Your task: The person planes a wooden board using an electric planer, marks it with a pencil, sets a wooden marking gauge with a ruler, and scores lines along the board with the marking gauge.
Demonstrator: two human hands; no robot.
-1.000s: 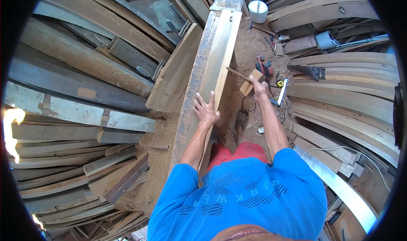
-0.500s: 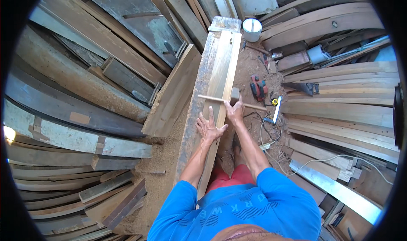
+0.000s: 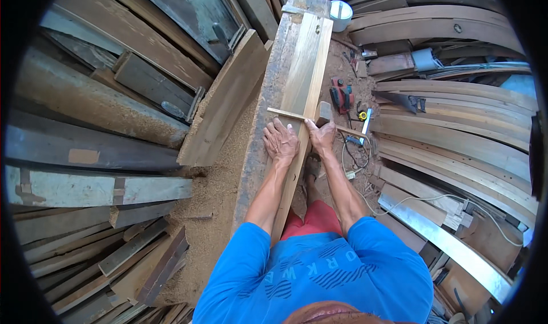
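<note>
A long wooden plank [image 3: 302, 61] lies lengthwise on a narrow, worn bench [image 3: 251, 170] in front of me. Across it rests the thin stick of what looks like a wooden marking gauge [image 3: 279, 113], whose block sits at the plank's right edge. My right hand [image 3: 323, 137] is closed round the gauge by this block, thumb on the plank side; part of the stick is hidden behind it. My left hand [image 3: 281, 140] lies on the plank just below the stick's left end, fingers bent slightly and close together, gripping nothing visible.
Right of the bench on the sawdust-covered floor are a red power planer [image 3: 341, 96], a yellow tape measure [image 3: 362, 116] and a try square [image 3: 367, 120]. A handsaw [image 3: 405, 100] lies on stacked boards. A white bucket [image 3: 341, 15] stands near the bench's far end. Timber leans at left [image 3: 222, 101].
My left hand has drawn its spread fingers together and moved closer to the stick. The right hand keeps hold of the gauge. The whole view has shifted slightly.
</note>
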